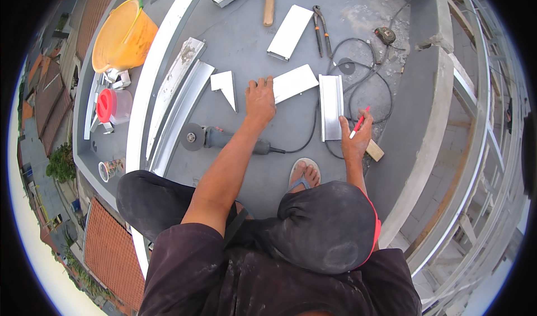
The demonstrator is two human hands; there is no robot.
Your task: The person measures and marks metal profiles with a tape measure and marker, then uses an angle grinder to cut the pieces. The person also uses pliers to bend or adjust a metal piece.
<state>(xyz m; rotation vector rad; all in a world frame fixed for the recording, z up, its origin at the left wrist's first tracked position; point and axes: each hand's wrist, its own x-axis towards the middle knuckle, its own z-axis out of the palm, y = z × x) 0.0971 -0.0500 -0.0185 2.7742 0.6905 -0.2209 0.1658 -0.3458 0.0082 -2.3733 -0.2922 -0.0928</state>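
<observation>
My left hand (261,99) lies palm down at the left end of a flat white metal profile piece (296,85), its fingers stretched forward; how firmly it touches the piece cannot be made out. In my right hand (356,142) is a red and white marker (359,123), pointing up and tilted. That hand's thumb is close to the right edge of a short ribbed white metal channel (331,109). Left of my left hand rests a notched white offcut (225,88). An angle grinder (218,137) lies under my left forearm, partly hidden, with its disc to the left.
Beyond lie another white profile (291,32), pincers (320,32), a wooden handle (269,4) and a tape measure (385,35). A black cable (358,81) loops around a loose disc (346,66). Long metal profiles (180,117) and a yellow bucket (123,36) stand left; a concrete ledge (428,126) runs right.
</observation>
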